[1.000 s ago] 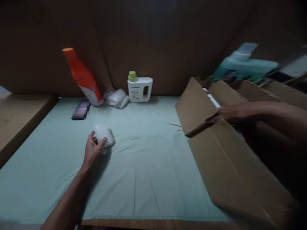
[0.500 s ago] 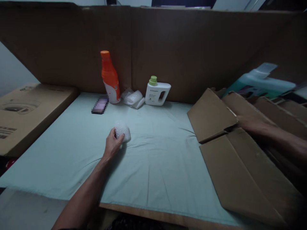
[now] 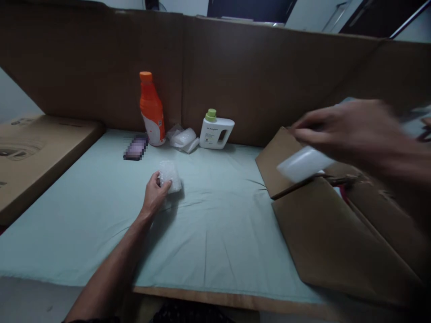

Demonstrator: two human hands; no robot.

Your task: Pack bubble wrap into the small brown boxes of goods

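The bubble-wrap bundle [image 3: 171,175] is over the pale green cloth [image 3: 218,233], a bit left of the middle. I can't tell if it sits on the cloth or just above it. Its long way seems to run away from the person, with the far end tipped a little to the left. The left hand [image 3: 156,193] is closed around its near left part, with the thumb on the near side. A soft, steady hold should be best here, so the bubbles don't pop and the wrap doesn't slip.

The right hand [image 3: 350,128] is up over the open cardboard box [image 3: 319,233]. It looks curled around a pale shiny thing [image 3: 305,163], but both are blurry, so I can't see just how the fingers sit. That thing slants: its low end points left, to the cloth, and its other end hides behind the hand. It would help to keep it high over the flaps, so it doesn't bump them.

At the back stand an orange bottle [image 3: 151,107] and a white bottle [image 3: 208,134], with more bubble wrap [image 3: 185,138] between them. A phone [image 3: 135,149] lies just beside the orange bottle
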